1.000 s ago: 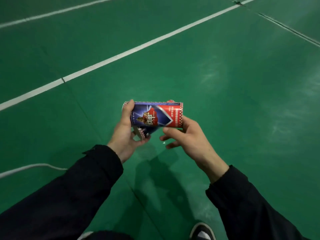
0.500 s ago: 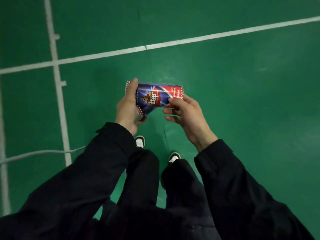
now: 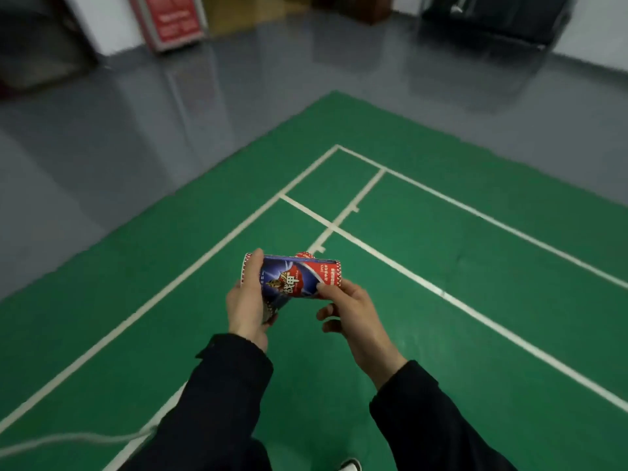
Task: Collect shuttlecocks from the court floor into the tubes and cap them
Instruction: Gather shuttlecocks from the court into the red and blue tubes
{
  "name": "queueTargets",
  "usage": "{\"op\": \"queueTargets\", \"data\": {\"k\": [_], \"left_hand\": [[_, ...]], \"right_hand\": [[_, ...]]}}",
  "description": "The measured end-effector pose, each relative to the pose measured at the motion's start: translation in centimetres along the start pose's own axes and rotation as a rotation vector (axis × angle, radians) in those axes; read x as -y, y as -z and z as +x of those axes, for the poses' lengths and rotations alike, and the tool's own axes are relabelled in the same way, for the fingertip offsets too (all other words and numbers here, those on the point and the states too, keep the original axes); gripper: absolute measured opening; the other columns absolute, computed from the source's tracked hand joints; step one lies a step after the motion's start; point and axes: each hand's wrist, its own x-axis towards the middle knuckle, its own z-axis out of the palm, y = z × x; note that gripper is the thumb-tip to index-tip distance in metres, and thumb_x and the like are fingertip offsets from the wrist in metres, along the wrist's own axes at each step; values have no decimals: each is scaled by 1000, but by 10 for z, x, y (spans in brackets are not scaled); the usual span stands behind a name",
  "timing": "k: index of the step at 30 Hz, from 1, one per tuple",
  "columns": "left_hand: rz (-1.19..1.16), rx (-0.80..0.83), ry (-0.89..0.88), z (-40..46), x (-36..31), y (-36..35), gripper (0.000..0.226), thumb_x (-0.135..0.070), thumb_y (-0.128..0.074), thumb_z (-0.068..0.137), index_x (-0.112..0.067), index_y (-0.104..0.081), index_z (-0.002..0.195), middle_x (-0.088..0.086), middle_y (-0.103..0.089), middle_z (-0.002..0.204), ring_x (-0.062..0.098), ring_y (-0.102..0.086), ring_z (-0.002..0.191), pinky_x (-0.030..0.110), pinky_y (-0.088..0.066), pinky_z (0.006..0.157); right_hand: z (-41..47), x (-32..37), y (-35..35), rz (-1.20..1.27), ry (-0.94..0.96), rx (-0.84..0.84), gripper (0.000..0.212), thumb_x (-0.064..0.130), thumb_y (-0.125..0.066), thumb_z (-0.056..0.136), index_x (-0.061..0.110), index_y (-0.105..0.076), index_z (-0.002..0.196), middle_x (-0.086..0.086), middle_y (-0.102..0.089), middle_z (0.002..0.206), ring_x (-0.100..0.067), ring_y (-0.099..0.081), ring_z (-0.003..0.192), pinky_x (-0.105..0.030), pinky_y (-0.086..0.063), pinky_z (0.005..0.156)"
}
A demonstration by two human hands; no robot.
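Together, left hand and right hand each keep a grip on two short tubes.

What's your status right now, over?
Left hand and right hand both gripping the short tube, held sideways. No shuttlecock in sight on the green court floor. Nothing blocking.

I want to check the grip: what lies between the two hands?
In the head view, only the short red-and-blue cardboard tube spans between the left hand and right hand; both grip it.
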Motion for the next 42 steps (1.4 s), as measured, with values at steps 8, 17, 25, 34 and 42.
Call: {"op": "queueTargets", "data": {"k": [8, 17, 25, 34, 42], "left_hand": [[-404, -298, -225, 27, -98, 214, 53, -61, -71, 89, -13, -70, 112, 7, -76, 102, 13, -72, 76, 25, -51, 64], [-541, -508, -290, 21, -177, 478, 53, -61, -67, 92, -13, -69, 113, 7, -75, 104, 23, -70, 96, 41, -55, 87], [-654, -729, -311, 26, -195, 657, 68, -75, -68, 80, -22, -68, 122, 9, -75, 120, 31, -69, 113, 56, -51, 102], [-923, -811, -297, 100, -258, 834, 67, -76, -64, 83, -22, -74, 121, 12, -76, 120, 33, -67, 116, 58, -46, 108], [-1240, -864, -333, 139, -304, 981, 82, -78, -73, 73, -21, -70, 132, 15, -66, 136, 38, -61, 124, 58, -52, 98]], "right_hand": [[22, 11, -264, -198, 71, 318, 12, 20, -65, 94, 17, -68, 105, 1, -73, 87, -11, -61, 64, -27, -48, 59], [-6, -19, -534, -372, 2, 790, 15, 21, -66, 95, 15, -68, 108, -2, -73, 92, -12, -53, 53, -23, -42, 48], [-22, -58, -717, -494, -103, 1176, 16, 23, -66, 97, 21, -71, 112, -4, -77, 107, -17, -63, 57, -24, -50, 47], [2, -100, -931, -555, 126, 1499, 28, 16, -66, 96, 33, -62, 118, 10, -67, 122, -17, -71, 75, -29, -55, 59], [1, -121, -1118, -603, 320, 1626, 32, 15, -66, 95, 41, -63, 114, 19, -61, 118, -23, -67, 80, -34, -59, 68]]}}
